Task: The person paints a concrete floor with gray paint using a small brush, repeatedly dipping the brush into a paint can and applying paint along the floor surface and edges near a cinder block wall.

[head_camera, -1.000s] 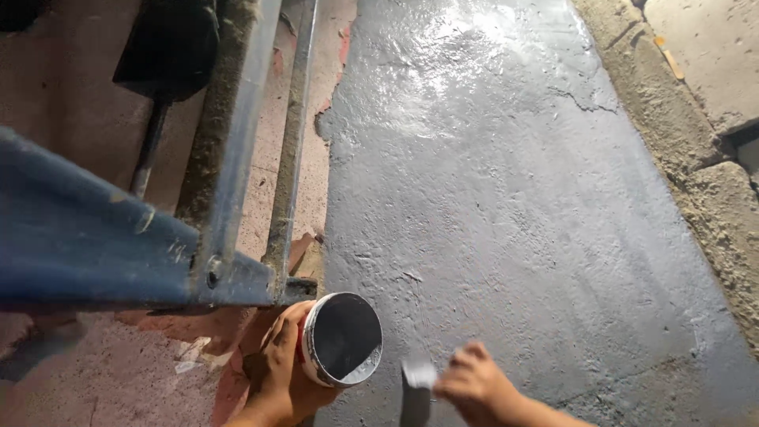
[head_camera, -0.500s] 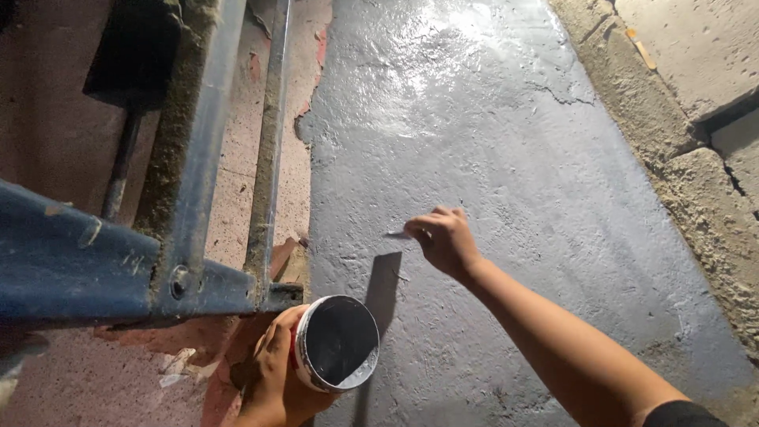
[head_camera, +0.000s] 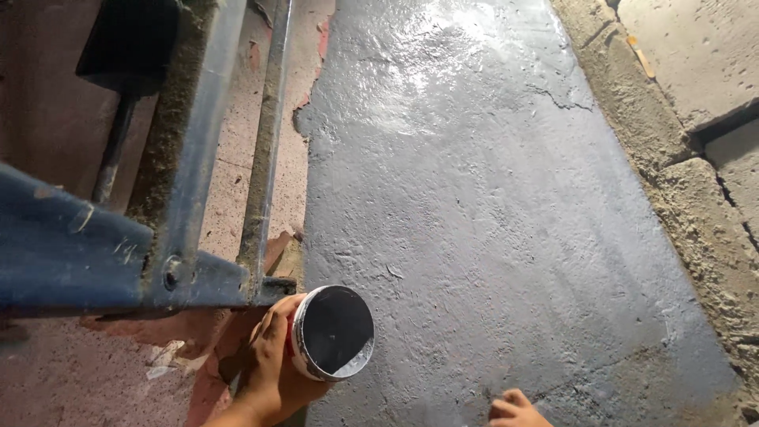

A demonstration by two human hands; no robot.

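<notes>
Left hand (head_camera: 265, 368) is wrapped around the side of a small round paint can (head_camera: 332, 332), holding it tight at the bottom of the view, with the can's open mouth tipped up toward the camera. Right hand (head_camera: 514, 409) only peeks in at the bottom edge, to the right of the can and well apart from it; too little of it shows to tell if it is open or closed, or if it holds anything. So the left hand is the one at the can. Biggest of all is the grey painted wall (head_camera: 482, 205), wet and shiny near the top, running long from top to bottom. One rough concrete edge (head_camera: 672, 158) runs down its right side. One blue metal frame (head_camera: 71, 253) with two thin rails sits on the left, touching nothing the hands hold. One can, two hands.
</notes>
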